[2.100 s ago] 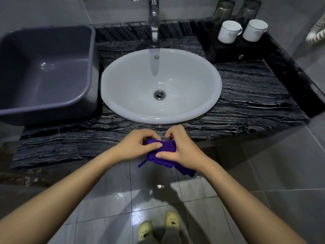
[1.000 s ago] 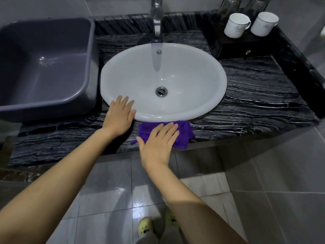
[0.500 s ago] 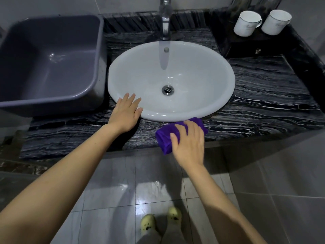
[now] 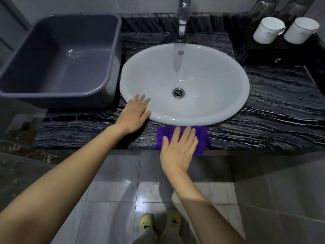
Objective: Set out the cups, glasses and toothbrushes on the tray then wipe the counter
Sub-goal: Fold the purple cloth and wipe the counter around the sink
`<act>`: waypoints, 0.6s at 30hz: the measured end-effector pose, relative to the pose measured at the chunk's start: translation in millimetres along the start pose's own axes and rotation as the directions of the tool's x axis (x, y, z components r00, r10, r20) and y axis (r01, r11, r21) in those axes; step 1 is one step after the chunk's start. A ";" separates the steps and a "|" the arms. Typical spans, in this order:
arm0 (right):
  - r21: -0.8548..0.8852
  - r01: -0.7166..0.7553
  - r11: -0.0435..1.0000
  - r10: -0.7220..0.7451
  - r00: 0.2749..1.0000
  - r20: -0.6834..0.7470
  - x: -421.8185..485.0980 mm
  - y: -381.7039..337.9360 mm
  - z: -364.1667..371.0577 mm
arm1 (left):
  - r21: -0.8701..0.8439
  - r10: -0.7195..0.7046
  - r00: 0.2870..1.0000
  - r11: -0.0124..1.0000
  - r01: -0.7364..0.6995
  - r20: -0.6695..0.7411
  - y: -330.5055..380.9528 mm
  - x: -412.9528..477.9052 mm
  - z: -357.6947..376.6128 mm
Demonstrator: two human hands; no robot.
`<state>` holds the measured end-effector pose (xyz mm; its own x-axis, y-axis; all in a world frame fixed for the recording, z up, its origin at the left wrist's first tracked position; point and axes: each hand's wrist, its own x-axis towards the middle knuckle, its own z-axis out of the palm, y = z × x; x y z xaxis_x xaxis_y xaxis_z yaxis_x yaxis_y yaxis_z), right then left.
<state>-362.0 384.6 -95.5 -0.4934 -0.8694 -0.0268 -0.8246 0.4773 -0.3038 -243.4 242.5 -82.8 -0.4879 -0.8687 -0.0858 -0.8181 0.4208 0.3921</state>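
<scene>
The right hand (image 4: 177, 148) lies flat, fingers spread and straight, pressed palm-down on a purple cloth (image 4: 202, 138) at the lower centre of the frame; the cloth sits on the front strip of the dark, white-veined marble tabletop (image 4: 274, 120), touching the near rim of the white oval sink (image 4: 211, 81) and hanging slightly over the tabletop's front edge. The left hand (image 4: 136, 114) is also open and flat, gripping nothing, its palm resting on the tabletop just left of the cloth with its fingertips on the sink's lower-left rim. A chrome faucet (image 4: 182, 16) rises at the top centre above the sink, and a drain (image 4: 178, 92) shows in the middle of the bowl. At the upper left, a grey plastic basin (image 4: 58, 60) stands on the tabletop, just beside the sink. At the upper right, two white cups (image 4: 267, 29) stand side by side on a dark tray (image 4: 260, 55), and two clear glasses (image 4: 263, 6) stand behind them, partly cut off by the top edge of the frame. Toothbrushes cannot be made out. At the bottom centre, yellow slippers (image 4: 146, 224) rest on the grey tiled floor (image 4: 114, 180).
</scene>
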 end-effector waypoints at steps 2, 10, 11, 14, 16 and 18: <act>-0.018 0.102 0.995 -0.101 0.993 0.056 -10.2 -18.4 0.2 | -0.103 0.034 0.996 0.994 -0.043 -0.082 5.2 -19.5 -4.9; 0.158 0.404 0.901 -0.431 0.875 0.219 29.7 -11.0 -39.4 | -0.151 -0.138 0.983 0.981 0.119 -0.121 15.2 -90.8 -0.7; 0.107 0.489 0.866 -0.500 0.836 0.225 38.1 -1.3 -45.8 | -0.126 -0.154 0.984 0.982 0.142 -0.092 18.5 -90.2 0.8; -0.040 0.634 0.772 -0.591 0.741 0.319 54.9 16.0 -52.7 | -0.032 -0.240 0.971 0.970 0.240 0.023 25.7 -81.3 1.4; -0.089 0.685 0.723 -0.622 0.702 0.347 60.7 17.0 -52.3 | -0.050 -0.278 0.959 0.959 0.280 0.059 26.2 -76.1 -1.0; -0.119 0.713 0.691 -0.641 0.680 0.356 66.1 14.7 -53.3 | -0.127 -0.294 0.954 0.945 0.300 0.064 25.0 -76.6 -5.2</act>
<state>-421.5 340.9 -51.0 0.2911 -0.9428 -0.1622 -0.9545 -0.2749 -0.1153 -224.9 318.2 -61.6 -0.2442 -0.9354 -0.2558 -0.8813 0.1040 0.4610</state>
